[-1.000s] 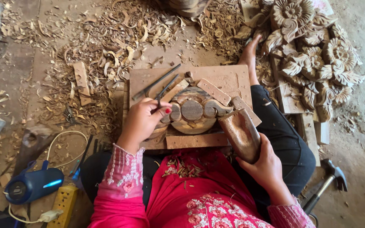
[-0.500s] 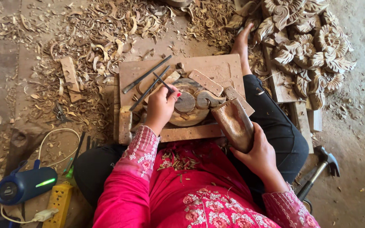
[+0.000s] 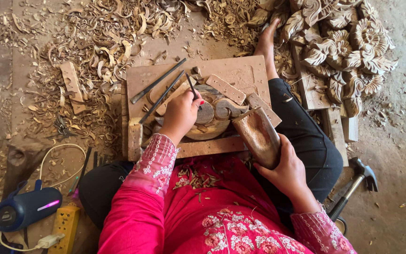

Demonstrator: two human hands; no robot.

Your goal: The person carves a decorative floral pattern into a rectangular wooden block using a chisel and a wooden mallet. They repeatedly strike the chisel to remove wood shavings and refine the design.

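Note:
I sit on the floor with a wooden work board (image 3: 240, 73) across my lap. A round carved wood piece (image 3: 214, 117) lies on it, held in place by small wood blocks. My left hand (image 3: 180, 115) grips a thin metal chisel (image 3: 192, 88) with its tip down on the carving. My right hand (image 3: 285, 169) holds a thick wooden mallet (image 3: 258, 136), its head raised beside the carving's right edge. Two more long chisels (image 3: 158, 89) lie on the board's left part.
Wood shavings (image 3: 95, 51) cover the floor ahead. Finished floral carvings (image 3: 344, 47) are stacked at the upper right. A claw hammer (image 3: 353, 186) lies to my right. A blue cylindrical speaker (image 3: 24, 209) and a yellow power strip (image 3: 64, 228) sit at my left.
My left hand has picked a chisel off the board and set its tip on the carving. The mallet in my right hand stays raised at the right.

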